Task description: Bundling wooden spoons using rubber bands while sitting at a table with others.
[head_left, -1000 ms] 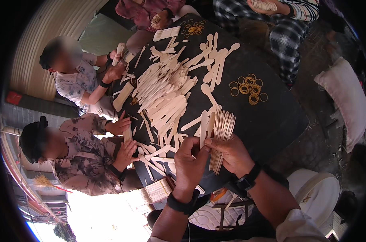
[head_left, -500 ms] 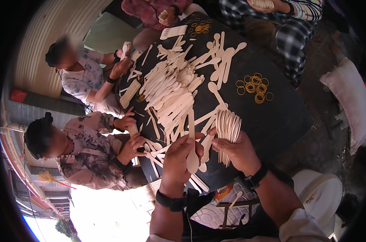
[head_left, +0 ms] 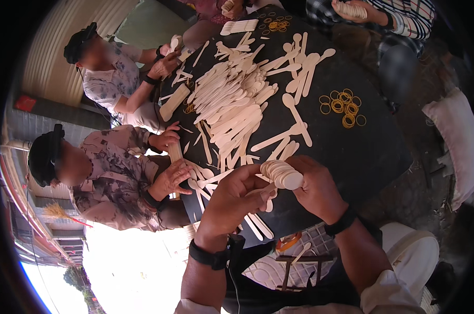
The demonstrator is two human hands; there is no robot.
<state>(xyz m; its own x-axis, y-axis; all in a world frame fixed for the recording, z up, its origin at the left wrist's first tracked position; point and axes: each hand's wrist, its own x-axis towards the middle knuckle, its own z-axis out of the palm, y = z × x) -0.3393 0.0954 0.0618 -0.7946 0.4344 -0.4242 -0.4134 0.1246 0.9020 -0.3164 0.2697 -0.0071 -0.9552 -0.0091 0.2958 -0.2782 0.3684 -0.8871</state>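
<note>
Spoon stack [head_left: 282, 174], bowls fanned from 10 to 4 o'clock, in the right hand [head_left: 318, 191], grip closed around it; left hand [head_left: 234, 196] close at 8 o'clock, can't tell its grip; loose pile [head_left: 231, 104] at 11 o'clock!

Both my arms in from lower edge, elbows out of view. L forearm [head_left: 204, 282] enters approx. 6–7 o'clock, runs up twd 12; L wrist [head_left: 213, 238] leans a bit twd 1. L grip [head_left: 234, 198] closed in a pinch: fingers [head_left: 249, 174] bent, thumb [head_left: 257, 201] pointing abt 2 o'clock. R forearm [head_left: 363, 256] enters nr 5, slants twd 11, R wrist [head_left: 341, 217] roughly in line. R grip [head_left: 319, 189] curled shut, knuckles twd 12, thumb hard to make out. Grips v. close tog., L at 9 o'clock fr. R.
</note>
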